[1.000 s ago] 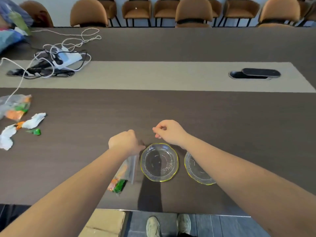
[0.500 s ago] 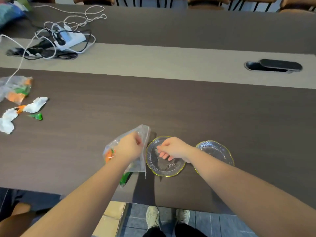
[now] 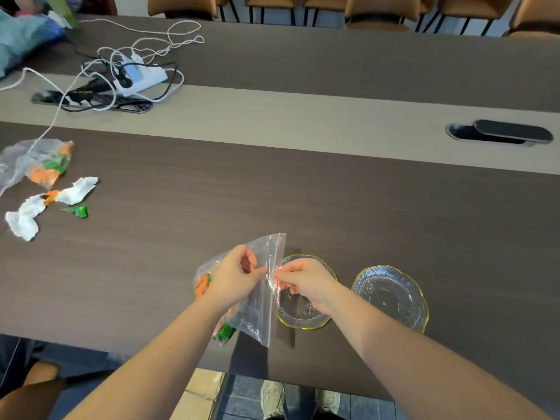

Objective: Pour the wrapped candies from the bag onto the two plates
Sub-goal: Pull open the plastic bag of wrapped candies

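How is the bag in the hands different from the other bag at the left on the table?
The held bag is lifted, pinched at its red seal by the left hand and the right hand; the left bag lies crumpled and untouched under a white cable. Both are clear plastic holding orange and green candies.

1. The bag (image 3: 260,301) I pinch is clear, glossy, crinkled plastic with a red strip.
2. Both plates (image 3: 391,298) look like ribbed clear glass, gold-rimmed.
3. The desk (image 3: 394,213) is matt wood-grain.
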Tool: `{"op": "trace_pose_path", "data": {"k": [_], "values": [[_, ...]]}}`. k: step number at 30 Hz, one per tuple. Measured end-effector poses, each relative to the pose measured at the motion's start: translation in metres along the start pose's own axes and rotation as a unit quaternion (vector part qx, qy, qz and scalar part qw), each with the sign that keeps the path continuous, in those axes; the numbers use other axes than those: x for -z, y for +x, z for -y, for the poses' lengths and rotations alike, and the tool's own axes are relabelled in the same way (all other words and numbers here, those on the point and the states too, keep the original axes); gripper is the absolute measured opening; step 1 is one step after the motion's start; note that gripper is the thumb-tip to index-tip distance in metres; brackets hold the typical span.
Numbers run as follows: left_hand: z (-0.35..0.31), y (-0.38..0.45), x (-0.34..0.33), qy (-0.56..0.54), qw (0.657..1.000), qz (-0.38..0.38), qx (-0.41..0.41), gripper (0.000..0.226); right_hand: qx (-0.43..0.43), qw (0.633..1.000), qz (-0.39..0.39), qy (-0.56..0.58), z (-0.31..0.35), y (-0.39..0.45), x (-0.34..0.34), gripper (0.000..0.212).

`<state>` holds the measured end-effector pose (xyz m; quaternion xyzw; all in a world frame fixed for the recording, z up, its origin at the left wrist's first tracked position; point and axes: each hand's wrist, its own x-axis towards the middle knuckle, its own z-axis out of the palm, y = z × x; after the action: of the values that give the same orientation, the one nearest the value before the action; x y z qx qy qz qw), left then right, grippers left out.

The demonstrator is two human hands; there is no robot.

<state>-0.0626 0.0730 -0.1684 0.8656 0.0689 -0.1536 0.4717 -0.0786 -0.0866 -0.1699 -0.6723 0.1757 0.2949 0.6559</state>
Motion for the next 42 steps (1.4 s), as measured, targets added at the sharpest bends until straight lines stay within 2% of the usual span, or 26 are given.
{"op": "trace_pose_path", "data": {"k": [2, 5, 7, 10, 15, 21, 24, 26, 28, 30, 33, 37, 39, 42], "values": [[-0.007, -0.002, -0.001, -0.024, 1.000, 0.014, -0.008, 0.022, 0.017, 0.999, -0.020, -0.020, 0.004, -0.002, 0.001, 0.019], [-0.019, -0.005, -0.003, -0.059, 0.996, 0.065, 0.022, 0.036, 0.036, 0.998, -0.028, -0.047, 0.010, -0.004, -0.001, 0.017], [-0.024, -0.004, -0.004, -0.065, 0.994, 0.073, 0.041, 0.033, 0.045, 0.996, -0.035, -0.063, 0.013, -0.004, -0.003, 0.011], [-0.028, 0.000, -0.003, -0.086, 0.991, 0.080, 0.061, 0.020, 0.050, 0.996, -0.040, -0.061, 0.014, -0.004, -0.004, 0.015], [-0.032, 0.002, 0.005, -0.042, 0.995, 0.087, 0.027, 0.031, 0.059, 0.998, -0.015, -0.003, 0.013, -0.005, -0.005, 0.019], [-0.033, 0.003, 0.016, 0.005, 0.992, 0.121, -0.021, 0.026, 0.038, 0.992, 0.042, 0.114, 0.017, -0.007, -0.001, 0.023], [-0.032, 0.002, 0.018, 0.052, 0.994, 0.096, -0.031, 0.029, 0.023, 0.990, 0.021, 0.140, 0.020, -0.005, -0.003, 0.025], [-0.029, 0.002, 0.025, 0.078, 0.994, 0.073, -0.032, 0.030, 0.016, 0.985, -0.032, 0.168, 0.021, -0.002, 0.005, 0.026], [-0.027, 0.004, 0.037, 0.114, 0.992, 0.049, -0.014, 0.027, 0.017, 0.988, -0.099, 0.121, 0.024, -0.001, 0.019, 0.025], [-0.028, 0.008, 0.049, 0.173, 0.985, 0.015, -0.003, 0.026, 0.027, 0.989, -0.147, 0.013, 0.026, -0.002, 0.029, 0.021], [-0.040, 0.013, 0.058, 0.216, 0.976, -0.041, 0.003, 0.018, 0.066, 0.978, -0.170, -0.099, 0.032, -0.002, 0.030, 0.013], [-0.058, 0.017, 0.063, 0.207, 0.974, -0.089, 0.018, 0.015, 0.097, 0.935, -0.196, -0.278, 0.043, 0.000, 0.029, 0.011], [-0.062, 0.019, 0.066, 0.233, 0.968, -0.095, 0.012, 0.013, 0.081, 0.930, -0.188, -0.307, 0.049, -0.001, 0.033, 0.010], [-0.062, 0.022, 0.069, 0.250, 0.960, -0.126, 0.014, 0.023, 0.063, 0.938, -0.188, -0.285, 0.058, -0.002, 0.034, 0.007]]}}
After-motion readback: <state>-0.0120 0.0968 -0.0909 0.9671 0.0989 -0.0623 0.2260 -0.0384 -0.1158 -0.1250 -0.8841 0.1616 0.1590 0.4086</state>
